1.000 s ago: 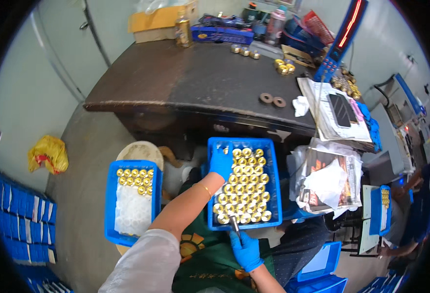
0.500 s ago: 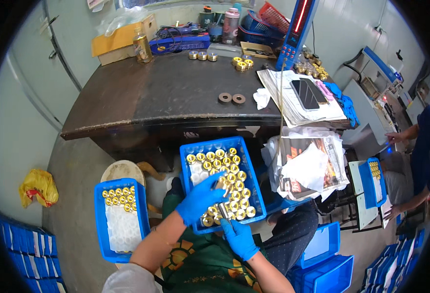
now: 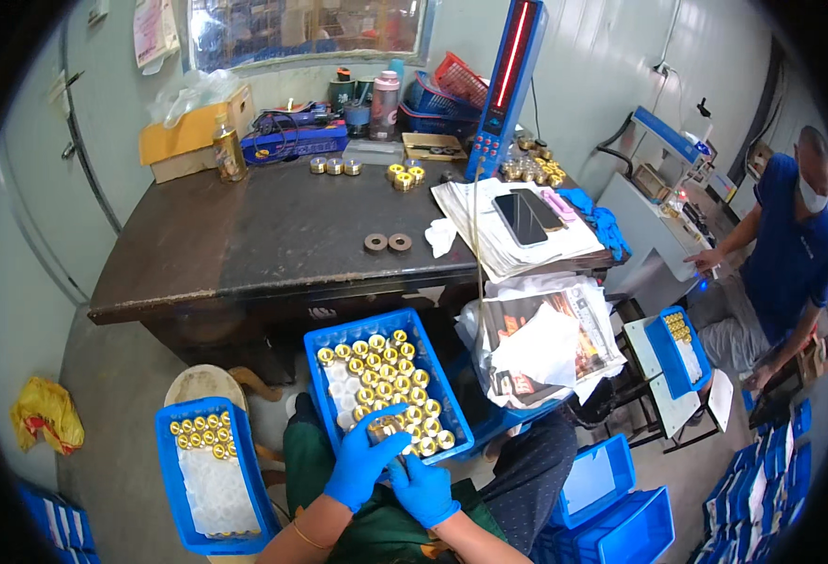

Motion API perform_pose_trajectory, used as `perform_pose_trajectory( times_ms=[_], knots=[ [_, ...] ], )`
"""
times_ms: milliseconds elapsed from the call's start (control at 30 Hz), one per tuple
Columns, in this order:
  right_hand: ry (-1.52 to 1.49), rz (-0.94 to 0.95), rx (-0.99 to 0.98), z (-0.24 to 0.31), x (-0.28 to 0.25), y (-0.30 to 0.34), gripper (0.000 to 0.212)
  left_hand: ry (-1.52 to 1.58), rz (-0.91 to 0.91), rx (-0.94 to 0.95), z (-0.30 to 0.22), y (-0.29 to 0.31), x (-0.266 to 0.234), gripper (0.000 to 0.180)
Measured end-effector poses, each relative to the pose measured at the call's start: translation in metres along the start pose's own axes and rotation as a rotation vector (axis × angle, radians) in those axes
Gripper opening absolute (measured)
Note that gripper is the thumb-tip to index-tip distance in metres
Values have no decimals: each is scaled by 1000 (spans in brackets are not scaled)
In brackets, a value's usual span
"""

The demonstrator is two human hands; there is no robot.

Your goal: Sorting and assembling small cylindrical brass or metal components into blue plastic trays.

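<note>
My left hand (image 3: 362,470), in a blue glove, is closed round a gold-and-silver ring-shaped metal part (image 3: 384,431) over the near edge of a blue tray (image 3: 458,446). Close beside it, my right hand (image 3: 423,491), gloved too, pinches a short grey metal rod (image 3: 404,458). The fingers hide much of both pieces, and I cannot tell whether the rod touches the part. Several gold-rimmed metal parts (image 3: 387,371) stand in rows in the tray, with white liner (image 3: 341,390) showing at its left.
A second blue tray (image 3: 165,470) with similar parts rests on a stool (image 3: 205,385) at left. Ahead is a dark desk (image 3: 273,226) bearing two brown rings (image 3: 388,243), papers and a phone (image 3: 522,218). At right, a co-worker (image 3: 790,244) sits beside another tray (image 3: 682,352).
My view has tilted upward and turned right. My hands have drawn together toward the tray's near edge, with the left bringing its metal part close to the rod in the right.
</note>
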State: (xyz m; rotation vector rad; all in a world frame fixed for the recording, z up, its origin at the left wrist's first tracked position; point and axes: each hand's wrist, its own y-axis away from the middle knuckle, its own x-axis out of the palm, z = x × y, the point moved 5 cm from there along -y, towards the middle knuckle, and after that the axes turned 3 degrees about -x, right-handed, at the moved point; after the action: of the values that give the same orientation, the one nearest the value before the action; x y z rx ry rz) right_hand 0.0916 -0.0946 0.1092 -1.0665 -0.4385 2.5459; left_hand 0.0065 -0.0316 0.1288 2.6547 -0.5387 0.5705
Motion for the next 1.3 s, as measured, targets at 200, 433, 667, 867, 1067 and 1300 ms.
perform_pose_trajectory(
  times_ms=[200,433,667,867,1067,1300],
  knots=[
    [-161,1,71,9,-9,-4,20,-42,14,28,-6,8,12,37],
    [-378,-46,220,20,-25,-9,17,-274,147,317,-20,22,32,39],
    [-386,-6,108,15,-24,-1,19,32,59,317,-22,35,44,58],
    [-352,15,167,14,-22,2,24,37,84,332,-18,36,43,62],
    [-215,163,37,4,24,3,26,-123,-54,352,-1,21,-18,63],
    [-179,374,138,-15,43,31,23,-587,-713,545,2,47,-226,45]
  ],
)
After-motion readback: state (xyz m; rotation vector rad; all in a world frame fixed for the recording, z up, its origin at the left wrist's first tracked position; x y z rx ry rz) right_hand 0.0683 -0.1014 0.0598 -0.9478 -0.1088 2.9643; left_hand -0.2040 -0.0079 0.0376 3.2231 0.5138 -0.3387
